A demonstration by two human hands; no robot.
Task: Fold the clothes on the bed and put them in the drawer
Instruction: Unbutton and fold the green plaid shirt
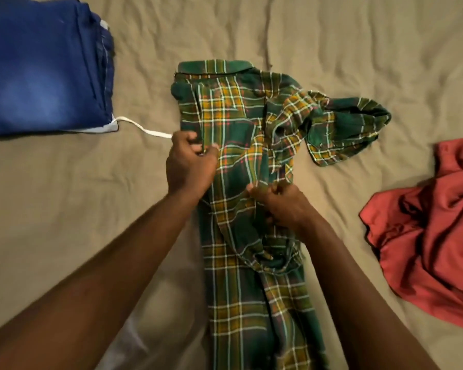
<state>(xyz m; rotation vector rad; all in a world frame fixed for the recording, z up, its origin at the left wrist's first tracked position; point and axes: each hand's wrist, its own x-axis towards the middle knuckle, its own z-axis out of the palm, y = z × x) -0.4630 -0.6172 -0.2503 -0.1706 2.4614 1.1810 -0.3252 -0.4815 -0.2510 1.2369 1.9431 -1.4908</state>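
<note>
A green and yellow plaid shirt (233, 121) lies lengthwise on the tan bed sheet (64, 196), collar at the far end. One sleeve is bunched out to the right (345, 129). My left hand (190, 161) pinches the shirt's left folded edge at mid-length. Lower down on the shirt's middle, my right hand (281, 204) grips a fold of the plaid cloth. Both forearms reach in from the bottom of the view and cover part of the shirt's lower half.
A stack of folded blue denim clothes (43, 65) sits at the far left, with a white drawstring (145, 129) trailing toward the shirt. A crumpled red garment (433, 231) lies at the right edge. No drawer is in view.
</note>
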